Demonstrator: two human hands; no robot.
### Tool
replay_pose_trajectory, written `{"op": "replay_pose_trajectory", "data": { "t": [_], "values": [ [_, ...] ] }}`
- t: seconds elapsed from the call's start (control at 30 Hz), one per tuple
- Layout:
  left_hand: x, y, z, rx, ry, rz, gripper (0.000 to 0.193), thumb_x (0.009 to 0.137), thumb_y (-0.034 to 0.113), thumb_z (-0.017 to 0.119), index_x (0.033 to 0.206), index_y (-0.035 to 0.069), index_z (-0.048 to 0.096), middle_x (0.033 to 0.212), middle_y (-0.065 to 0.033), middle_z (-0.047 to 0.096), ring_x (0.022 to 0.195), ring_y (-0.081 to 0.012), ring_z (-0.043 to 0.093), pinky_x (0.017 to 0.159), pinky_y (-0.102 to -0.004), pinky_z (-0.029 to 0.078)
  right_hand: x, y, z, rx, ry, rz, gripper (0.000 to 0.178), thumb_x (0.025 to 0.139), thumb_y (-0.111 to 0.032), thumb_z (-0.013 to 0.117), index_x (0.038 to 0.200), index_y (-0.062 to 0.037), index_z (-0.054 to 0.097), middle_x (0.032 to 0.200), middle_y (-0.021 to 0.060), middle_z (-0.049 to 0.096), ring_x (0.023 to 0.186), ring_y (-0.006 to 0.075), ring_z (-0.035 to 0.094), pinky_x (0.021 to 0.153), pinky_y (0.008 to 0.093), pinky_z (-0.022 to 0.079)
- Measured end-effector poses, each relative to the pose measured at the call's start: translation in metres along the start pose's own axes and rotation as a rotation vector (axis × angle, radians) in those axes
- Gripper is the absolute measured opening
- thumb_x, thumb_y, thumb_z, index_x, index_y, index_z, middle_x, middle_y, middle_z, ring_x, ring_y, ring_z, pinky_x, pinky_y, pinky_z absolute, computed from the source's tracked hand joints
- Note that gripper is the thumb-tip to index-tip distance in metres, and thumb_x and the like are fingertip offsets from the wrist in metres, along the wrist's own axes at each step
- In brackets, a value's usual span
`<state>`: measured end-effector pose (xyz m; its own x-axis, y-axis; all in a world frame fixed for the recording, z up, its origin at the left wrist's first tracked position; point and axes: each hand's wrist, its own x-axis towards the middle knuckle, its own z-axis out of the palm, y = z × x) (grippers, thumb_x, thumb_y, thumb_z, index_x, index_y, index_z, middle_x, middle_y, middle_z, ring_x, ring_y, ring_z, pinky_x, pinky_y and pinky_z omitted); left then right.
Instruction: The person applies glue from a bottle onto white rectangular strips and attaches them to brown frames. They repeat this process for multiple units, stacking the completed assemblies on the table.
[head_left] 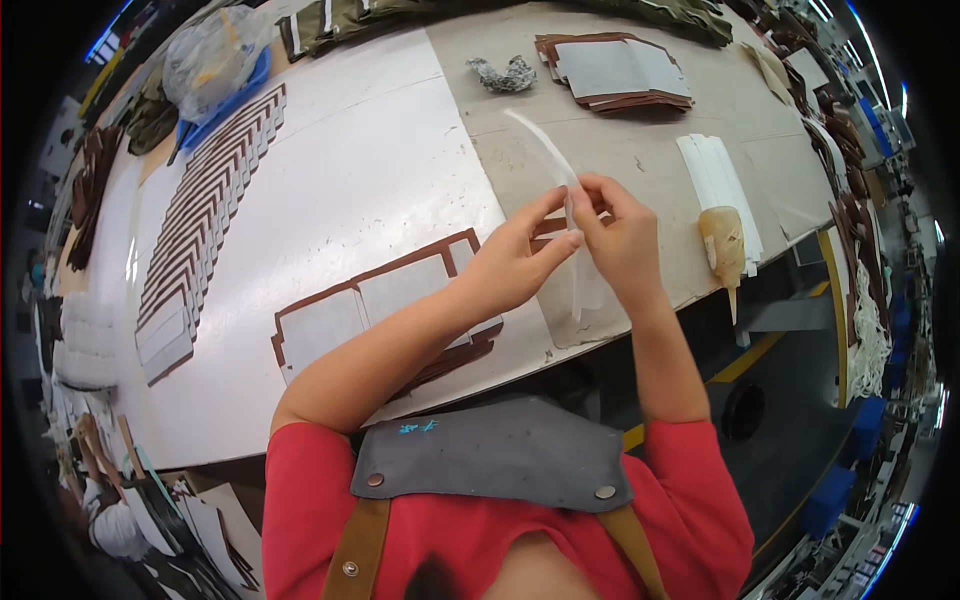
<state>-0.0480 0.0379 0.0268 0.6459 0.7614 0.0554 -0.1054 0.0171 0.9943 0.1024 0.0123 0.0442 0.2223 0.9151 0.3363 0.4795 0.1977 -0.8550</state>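
My left hand (515,262) and my right hand (618,235) meet above the table edge, both pinching a long thin white strip (540,148) that curves up and away from my fingers. A second length of it hangs down below my right hand over a pale sheet (590,318). Under my left forearm lies a brown-edged leather piece with grey panels (370,305).
A stack of white strips (712,175) and a glue bottle (724,245) lie to the right. A pile of brown-and-grey pieces (612,72) and a grey rag (502,74) sit at the back. A fanned row of pieces (205,215) runs along the left. The white table (370,170) ends near my chest.
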Motion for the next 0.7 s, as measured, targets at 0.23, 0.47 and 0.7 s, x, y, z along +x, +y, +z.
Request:
{"op": "replay_pose_trajectory", "data": {
  "t": [0.23, 0.47, 0.7],
  "values": [
    [-0.013, 0.003, 0.012, -0.096, 0.115, -0.173, 0.049, 0.092, 0.017, 0.055, 0.132, -0.003, 0.036, 0.124, -0.017, 0.05, 0.113, -0.0176, 0.049, 0.092, -0.0299, 0.042, -0.026, 0.011, 0.003, 0.088, -0.003, 0.083, 0.02, 0.088, -0.014, 0.059, 0.096, 0.004, 0.064, 0.081, 0.0112, 0.064, 0.066, 0.0144, 0.06, 0.058, 0.0254, 0.048],
    [-0.013, -0.021, -0.004, -0.058, 0.191, -0.228, 0.033, 0.091, 0.011, 0.053, 0.119, -0.002, 0.041, 0.104, -0.0111, 0.063, 0.092, -0.0147, 0.06, 0.084, -0.0293, 0.047, -0.028, 0.025, -0.009, 0.026, 0.049, 0.069, 0.018, 0.089, -0.013, 0.058, 0.097, 0.0024, 0.065, 0.083, 0.0105, 0.064, 0.067, 0.0147, 0.059, 0.057, 0.0266, 0.047],
    [-0.021, -0.036, -0.013, -0.189, 0.328, -0.346, 0.042, 0.088, 0.003, 0.047, 0.128, -0.001, 0.032, 0.098, -0.0118, 0.064, 0.072, -0.0111, 0.056, 0.062, -0.0246, 0.043, -0.001, 0.029, -0.09, -0.797, 0.381, -0.151, 0.02, 0.09, -0.014, 0.052, 0.096, 0.0004, 0.065, 0.082, 0.0142, 0.062, 0.068, 0.0276, 0.06, 0.06, 0.0372, 0.047]
  ]
}}
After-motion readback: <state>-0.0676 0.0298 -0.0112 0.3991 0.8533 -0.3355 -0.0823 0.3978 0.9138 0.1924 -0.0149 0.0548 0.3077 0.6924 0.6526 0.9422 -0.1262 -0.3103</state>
